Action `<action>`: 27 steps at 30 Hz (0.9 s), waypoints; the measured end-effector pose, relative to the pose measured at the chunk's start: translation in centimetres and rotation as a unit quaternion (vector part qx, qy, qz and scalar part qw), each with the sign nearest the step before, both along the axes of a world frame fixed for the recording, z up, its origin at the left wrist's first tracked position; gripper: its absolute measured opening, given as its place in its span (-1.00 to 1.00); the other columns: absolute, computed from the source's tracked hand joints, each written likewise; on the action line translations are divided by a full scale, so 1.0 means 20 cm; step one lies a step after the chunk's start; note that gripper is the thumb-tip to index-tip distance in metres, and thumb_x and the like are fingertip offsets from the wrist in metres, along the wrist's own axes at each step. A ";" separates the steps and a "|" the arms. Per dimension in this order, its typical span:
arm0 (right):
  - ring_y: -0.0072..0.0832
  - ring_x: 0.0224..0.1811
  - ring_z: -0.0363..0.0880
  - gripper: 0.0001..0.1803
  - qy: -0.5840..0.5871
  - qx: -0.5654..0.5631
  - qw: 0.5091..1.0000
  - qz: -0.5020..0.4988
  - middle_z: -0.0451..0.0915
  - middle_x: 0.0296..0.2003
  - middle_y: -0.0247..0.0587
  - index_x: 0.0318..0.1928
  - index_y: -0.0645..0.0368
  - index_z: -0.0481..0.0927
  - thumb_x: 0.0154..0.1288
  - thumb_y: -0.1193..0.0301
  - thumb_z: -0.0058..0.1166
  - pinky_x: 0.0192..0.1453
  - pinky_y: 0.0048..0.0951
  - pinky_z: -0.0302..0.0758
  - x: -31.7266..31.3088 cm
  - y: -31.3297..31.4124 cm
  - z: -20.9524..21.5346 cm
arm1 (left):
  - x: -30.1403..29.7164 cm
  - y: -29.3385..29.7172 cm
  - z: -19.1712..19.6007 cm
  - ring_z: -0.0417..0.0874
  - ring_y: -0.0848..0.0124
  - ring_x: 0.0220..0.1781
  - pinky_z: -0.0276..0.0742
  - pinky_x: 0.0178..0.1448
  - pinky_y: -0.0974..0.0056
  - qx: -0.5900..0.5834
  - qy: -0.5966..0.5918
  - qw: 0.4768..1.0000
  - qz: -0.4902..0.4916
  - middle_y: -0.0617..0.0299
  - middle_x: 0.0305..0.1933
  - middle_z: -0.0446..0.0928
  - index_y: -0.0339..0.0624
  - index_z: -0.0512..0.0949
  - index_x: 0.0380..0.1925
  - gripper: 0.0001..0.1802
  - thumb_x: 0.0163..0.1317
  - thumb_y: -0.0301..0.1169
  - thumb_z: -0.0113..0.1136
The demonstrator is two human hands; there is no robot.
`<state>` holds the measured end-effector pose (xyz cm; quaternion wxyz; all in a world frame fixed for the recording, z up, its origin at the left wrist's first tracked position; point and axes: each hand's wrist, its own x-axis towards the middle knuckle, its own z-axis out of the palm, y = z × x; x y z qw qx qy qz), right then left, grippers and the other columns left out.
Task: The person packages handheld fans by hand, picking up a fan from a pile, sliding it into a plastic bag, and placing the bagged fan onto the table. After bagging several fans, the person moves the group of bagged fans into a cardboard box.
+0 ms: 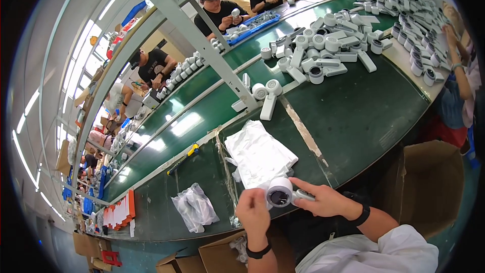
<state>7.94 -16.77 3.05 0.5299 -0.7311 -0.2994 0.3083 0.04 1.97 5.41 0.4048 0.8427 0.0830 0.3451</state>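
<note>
I hold a small white hand-held fan with a round head and dark centre, just above the front edge of the green workbench. My right hand grips its handle from the right. My left hand touches the round head from the left. A stack of white plastic bags lies on the bench right behind the fan. Both wrists wear black bands.
A large heap of white fans covers the bench at the back right, with two more nearer. A clear crumpled bag lies left. An open cardboard box stands at my right. Several other people work along the conveyor.
</note>
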 end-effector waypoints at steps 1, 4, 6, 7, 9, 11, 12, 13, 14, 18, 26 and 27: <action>-0.12 -0.34 0.67 -0.22 0.029 -0.004 0.999 0.013 0.66 -0.26 0.03 0.50 -0.12 0.04 0.37 0.11 0.05 -0.18 -0.31 0.56 0.01 -0.01 0.02 | 0.00 0.02 -0.02 0.42 0.56 -0.53 0.31 -0.44 0.44 -0.147 -0.014 0.989 0.027 0.29 -0.46 0.51 -0.29 0.53 -0.40 -0.79 0.34 -0.36 0.21; -0.43 -0.51 0.56 -0.12 0.182 0.046 0.980 0.067 0.61 -0.39 -0.15 0.53 -0.07 -0.09 0.35 0.15 0.11 -0.35 -0.46 0.51 0.06 -0.07 0.01 | 0.01 0.08 -0.05 0.38 0.62 -0.59 0.29 -0.49 0.50 -0.298 -0.045 0.953 0.039 0.31 -0.44 0.50 -0.25 0.48 -0.32 -0.78 0.42 -0.31 0.11; -0.62 -0.56 0.45 -0.03 0.200 0.075 0.973 0.090 0.54 -0.45 -0.28 0.54 -0.01 -0.22 0.35 0.18 0.14 -0.45 -0.56 0.45 0.08 -0.11 0.02 | 0.01 0.09 -0.07 0.39 0.62 -0.59 0.28 -0.49 0.49 -0.310 -0.039 0.950 0.019 0.30 -0.44 0.50 -0.25 0.49 -0.33 -0.78 0.42 -0.31 0.12; -0.60 -0.56 0.46 -0.03 0.206 0.084 0.967 0.125 0.55 -0.44 -0.27 0.53 -0.01 -0.25 0.35 0.18 0.14 -0.45 -0.54 0.46 0.08 -0.11 0.03 | 0.01 0.08 -0.07 0.39 0.62 -0.59 0.28 -0.49 0.49 -0.311 -0.038 0.950 0.020 0.30 -0.44 0.50 -0.25 0.49 -0.33 -0.78 0.42 -0.31 0.12; -0.62 -0.54 0.46 -0.02 0.217 0.089 0.953 0.190 0.57 -0.41 -0.30 0.53 -0.02 -0.33 0.39 0.30 0.12 -0.44 -0.55 0.47 0.10 -0.11 0.05 | 0.01 0.06 -0.06 0.40 0.62 -0.56 0.28 -0.48 0.50 -0.339 -0.020 0.941 -0.008 0.29 -0.42 0.52 -0.27 0.50 -0.32 -0.76 0.39 -0.29 0.17; -0.63 -0.54 0.46 -0.01 0.194 0.066 0.955 0.213 0.57 -0.41 -0.30 0.53 -0.03 -0.35 0.39 0.29 0.11 -0.44 -0.55 0.47 0.12 -0.08 0.06 | -0.01 0.06 -0.06 0.41 0.62 -0.53 0.30 -0.44 0.50 -0.353 -0.010 0.934 -0.054 0.29 -0.40 0.53 -0.28 0.52 -0.31 -0.75 0.37 -0.29 0.19; -0.63 -0.54 0.46 0.00 0.170 0.042 0.956 0.235 0.57 -0.41 -0.31 0.53 -0.04 -0.37 0.39 0.29 0.11 -0.43 -0.55 0.47 0.13 -0.06 0.06 | -0.02 0.06 -0.06 0.43 0.62 -0.50 0.32 -0.40 0.50 -0.366 -0.001 0.925 -0.101 0.29 -0.39 0.54 -0.30 0.54 -0.31 -0.74 0.36 -0.29 0.22; -0.64 -0.53 0.46 -0.02 0.182 0.042 0.951 0.246 0.56 -0.40 -0.33 0.53 -0.07 -0.35 0.40 0.26 0.09 -0.42 -0.56 0.47 0.14 -0.05 0.04 | -0.02 0.06 -0.05 0.43 0.62 -0.50 0.32 -0.40 0.50 -0.366 -0.001 0.925 -0.102 0.29 -0.39 0.54 -0.30 0.54 -0.31 -0.74 0.36 -0.29 0.22; -0.64 -0.53 0.46 -0.02 0.182 0.042 0.951 0.247 0.56 -0.40 -0.33 0.53 -0.07 -0.35 0.40 0.26 0.09 -0.42 -0.56 0.47 0.15 -0.03 0.03 | -0.03 0.06 -0.03 0.43 0.61 -0.47 0.33 -0.36 0.50 -0.339 0.011 0.933 -0.119 0.30 -0.39 0.53 -0.33 0.56 -0.33 -0.74 0.33 -0.30 0.25; -0.64 -0.52 0.47 -0.21 0.199 0.043 0.931 0.303 0.53 -0.36 -0.34 0.53 -0.13 -0.04 0.42 0.19 0.04 -0.40 -0.57 0.48 0.18 0.02 0.00 | -0.02 0.08 0.00 0.43 0.57 -0.38 0.33 -0.27 0.47 -0.262 0.008 0.953 -0.151 0.32 -0.41 0.52 -0.37 0.58 -0.41 -0.76 0.28 -0.37 0.30; -0.53 -0.56 0.56 -0.28 0.099 -0.036 0.990 0.092 0.62 -0.42 -0.27 0.49 -0.30 0.09 0.38 0.10 0.01 -0.33 -0.49 0.55 0.03 0.02 0.06 | -0.03 0.07 -0.06 0.50 0.53 -0.40 0.37 -0.33 0.46 -0.113 -0.013 0.993 -0.028 0.23 -0.40 0.55 -0.34 0.62 -0.39 -0.86 0.20 -0.47 0.35; -0.53 -0.56 0.56 -0.28 0.099 -0.036 0.990 0.091 0.62 -0.42 -0.27 0.49 -0.30 0.09 0.38 0.10 0.01 -0.33 -0.49 0.55 0.03 0.02 0.05 | -0.03 0.06 -0.07 0.50 0.52 -0.41 0.36 -0.35 0.47 -0.095 -0.029 0.995 -0.019 0.23 -0.40 0.55 -0.32 0.63 -0.38 -0.87 0.19 -0.47 0.36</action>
